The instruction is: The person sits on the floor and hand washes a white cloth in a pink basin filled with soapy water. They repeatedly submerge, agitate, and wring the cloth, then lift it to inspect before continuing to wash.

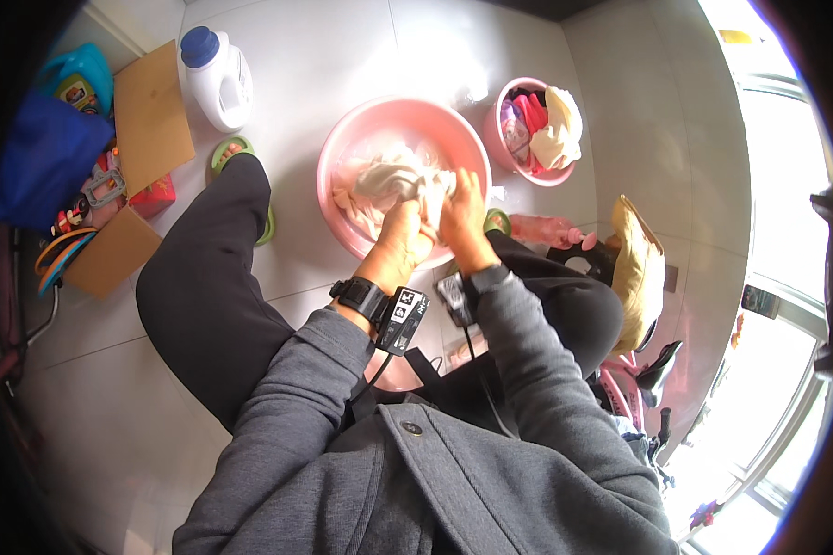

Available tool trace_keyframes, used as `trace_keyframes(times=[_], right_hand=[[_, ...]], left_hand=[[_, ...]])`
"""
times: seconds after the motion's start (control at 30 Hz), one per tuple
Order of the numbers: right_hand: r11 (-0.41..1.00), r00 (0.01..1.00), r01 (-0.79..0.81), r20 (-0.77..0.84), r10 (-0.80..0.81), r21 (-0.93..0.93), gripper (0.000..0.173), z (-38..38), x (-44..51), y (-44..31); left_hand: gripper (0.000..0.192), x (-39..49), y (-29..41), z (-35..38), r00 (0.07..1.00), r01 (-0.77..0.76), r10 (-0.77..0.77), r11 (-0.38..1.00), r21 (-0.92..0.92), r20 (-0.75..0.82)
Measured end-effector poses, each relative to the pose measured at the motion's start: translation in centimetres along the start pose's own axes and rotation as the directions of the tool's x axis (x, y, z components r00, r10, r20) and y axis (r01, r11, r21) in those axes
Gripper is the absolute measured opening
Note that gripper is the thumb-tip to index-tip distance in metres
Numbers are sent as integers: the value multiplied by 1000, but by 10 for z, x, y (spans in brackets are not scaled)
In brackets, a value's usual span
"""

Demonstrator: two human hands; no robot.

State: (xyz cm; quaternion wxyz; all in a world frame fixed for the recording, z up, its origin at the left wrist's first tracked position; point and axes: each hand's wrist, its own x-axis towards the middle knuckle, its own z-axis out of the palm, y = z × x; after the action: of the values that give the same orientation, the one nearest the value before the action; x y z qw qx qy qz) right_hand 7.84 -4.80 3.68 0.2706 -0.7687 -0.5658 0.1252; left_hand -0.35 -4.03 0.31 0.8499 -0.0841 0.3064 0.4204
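A large pink plastic basin [328, 182] stands on the floor between my legs. Wet, light-coloured cloth [391, 177] lies bunched inside it, partly in what looks like water. My left hand [404, 236] grips the cloth near the basin's front rim. Close beside it, my right hand [464, 211] holds the right part of the same cloth, with some fingertips hidden. To the right, a smaller pink basin [498, 149] holds several garments, among them a cream cloth [559, 130] draped over its rim.
A white detergent jug [221, 87] with a blue cap stands at the upper left, near an open cardboard box [151, 114] of toys. A pink pump bottle [545, 231] lies by my right foot. A yellow bag [636, 277] and a pink children's bicycle [621, 388] are at the right.
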Motion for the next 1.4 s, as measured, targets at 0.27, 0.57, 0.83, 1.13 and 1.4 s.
trace_keyframes(times=[0.27,0.57,0.83,1.13,1.4], right_hand=[[992,1000,31,-2,-31,-124,26,-6,10,-3],[991,991,132,-18,-132,7,23,-1,4,7],[873,873,487,22,-487,4,26,-1,-7,-16],[877,879,460,70,-472,137,23,-4,0,0],[906,905,424,22,-424,-9,22,-22,-3,-24]], left_hand=[[24,1,-5,-10,990,45,-42,999,-21,135],[27,-18,1,10,997,61,-61,998,18,40],[27,-6,3,-16,877,-89,80,996,-3,474],[34,-12,3,-6,937,39,-12,997,-69,350],[50,-15,0,14,997,-11,31,968,-250,77]])
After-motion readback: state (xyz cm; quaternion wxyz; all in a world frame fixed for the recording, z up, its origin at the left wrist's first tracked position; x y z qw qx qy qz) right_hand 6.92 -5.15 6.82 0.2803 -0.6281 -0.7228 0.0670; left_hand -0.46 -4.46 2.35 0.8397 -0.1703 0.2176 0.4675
